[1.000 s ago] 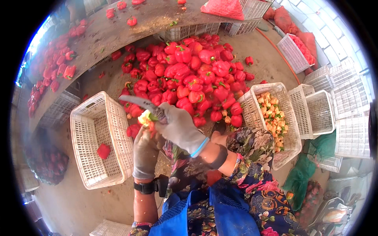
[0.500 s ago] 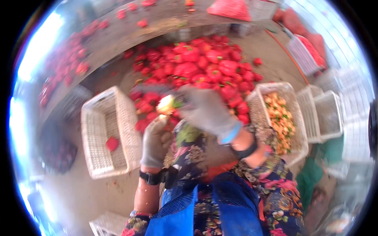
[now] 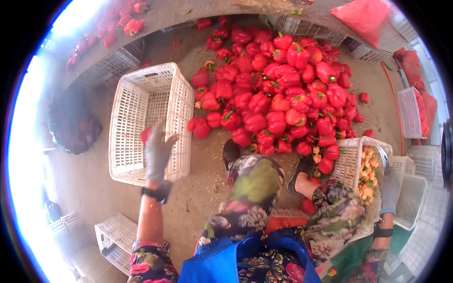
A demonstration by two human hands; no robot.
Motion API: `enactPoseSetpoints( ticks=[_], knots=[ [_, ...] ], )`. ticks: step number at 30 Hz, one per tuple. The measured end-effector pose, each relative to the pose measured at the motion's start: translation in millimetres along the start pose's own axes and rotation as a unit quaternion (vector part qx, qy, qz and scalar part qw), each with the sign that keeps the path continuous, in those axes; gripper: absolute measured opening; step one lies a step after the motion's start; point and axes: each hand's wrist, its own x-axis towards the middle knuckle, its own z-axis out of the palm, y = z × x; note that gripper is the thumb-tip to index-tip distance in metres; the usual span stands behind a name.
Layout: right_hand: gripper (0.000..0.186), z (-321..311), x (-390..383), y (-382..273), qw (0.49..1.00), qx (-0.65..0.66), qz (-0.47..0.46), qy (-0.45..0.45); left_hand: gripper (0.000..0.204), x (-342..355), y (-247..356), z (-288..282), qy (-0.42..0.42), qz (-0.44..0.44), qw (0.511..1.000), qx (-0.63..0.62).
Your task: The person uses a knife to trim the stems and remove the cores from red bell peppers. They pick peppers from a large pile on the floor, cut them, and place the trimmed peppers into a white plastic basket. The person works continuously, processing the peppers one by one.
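Observation:
My left hand point(image 3: 158, 153), in a pale grey glove, is over the white plastic crate point(image 3: 123, 177) on the left with its fingers spread. A red pepper piece point(image 3: 145, 136) shows in that crate beside the fingers; whether they touch is unclear. On the far right my right hand point(image 3: 390, 188), gloved too, is at the edge of another white crate point(image 3: 348, 162) holding pale pepper cores point(image 3: 368, 177) with green stems. A thin grey knife point(image 3: 383, 156) reaches from its closed fingers above the cores. A big pile of red bell peppers point(image 3: 273, 94) lies ahead on the floor.
White crates point(image 3: 410, 200) stand beyond my right hand, and another crate point(image 3: 118, 238) is at the lower left. A dark net sack point(image 3: 73, 120) lies left. A raised ledge point(image 3: 226, 8) with peppers runs across the back. A pink sack point(image 3: 363, 19) is at the far right.
My hands have parted: the left went left to the crate, the right moved right to the cores. The pale cut pepper between them is no longer seen there. The view has shifted.

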Motion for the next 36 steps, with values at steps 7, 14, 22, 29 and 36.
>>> enactPoseSetpoints(
  ticks=[7,14,22,29,36],
  knots=[
    [0.039,88,18,-261,0.895,0.326,-0.204,-0.228,0.058,74,-56,194,-0.170,0.000,0.950,0.261],
    [0.035,180,11,-350,0.840,0.390,-0.143,-0.349,0.050,82,-71,230,-0.244,0.032,0.855,0.456],
    [0.025,160,0,-396,0.672,0.613,0.064,-0.411,0.047,57,-66,224,-0.205,0.042,0.914,0.348],
    [0.023,167,-16,-388,0.653,0.638,0.066,-0.403,0.033,44,-89,232,-0.234,0.051,0.922,0.305],
    [0.021,188,-16,-398,0.680,0.589,0.025,-0.435,0.049,6,-103,206,-0.146,-0.321,0.853,-0.386]
  ],
)
